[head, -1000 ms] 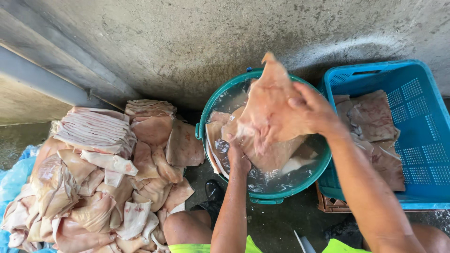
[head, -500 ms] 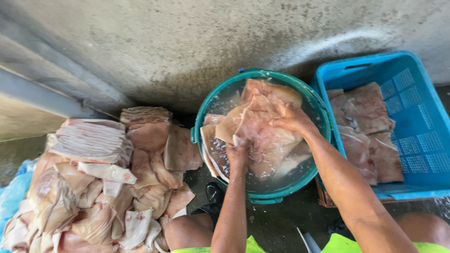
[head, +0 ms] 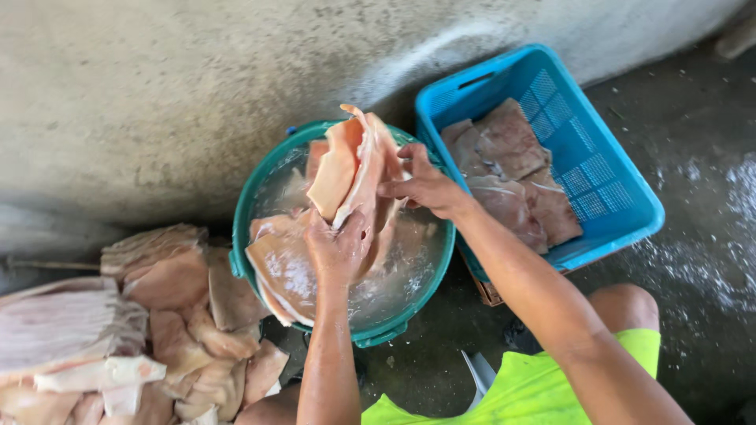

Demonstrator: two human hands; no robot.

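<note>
Both hands lift a folded slab of raw pork skin above the green basin, seemingly so the water can drain back in. The left hand grips its lower edge, fingers closed around it; the right hand pinches the upper fold. More slabs soak in the basin's cloudy water. The blue plastic crate just beside it holds several slabs, and a big heap of slabs lies on the concrete floor to the left.

pale pink meat slab, folded, upright, above basin
</note>
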